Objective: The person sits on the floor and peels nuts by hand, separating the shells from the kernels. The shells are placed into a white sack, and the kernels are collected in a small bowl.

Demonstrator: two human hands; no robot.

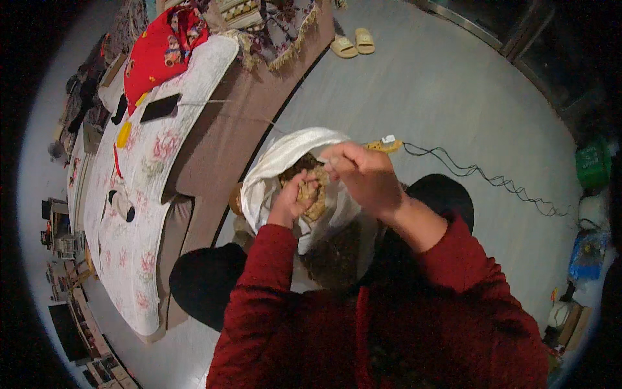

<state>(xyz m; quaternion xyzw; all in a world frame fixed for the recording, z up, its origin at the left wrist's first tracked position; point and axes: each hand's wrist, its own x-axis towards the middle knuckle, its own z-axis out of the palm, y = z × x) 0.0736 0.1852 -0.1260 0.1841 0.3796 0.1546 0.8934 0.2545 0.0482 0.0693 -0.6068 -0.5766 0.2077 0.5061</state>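
An open white woven sack (311, 138) stands between my knees, its rim partly folded outward. Pale, lumpy pieces (316, 209) and darker material (301, 165) lie inside its mouth; what they are cannot be told. My left hand (294, 197) is over the pale pieces with its fingers curled and apart, palm partly turned up; whether something small rests in it is unclear. My right hand (359, 170) is above the sack's right side, its fingertips pinched together near the rim. Whatever may be between those fingertips is too blurred to tell.
Left is a sofa with a white floral cover (165, 146), holding a red patterned cloth bundle (160, 53) and a dark phone (161, 108). A yellow power strip (384, 146) with a black cord lies beyond the sack. Slippers (354, 44) lie farther off, a green container (593, 165) far right.
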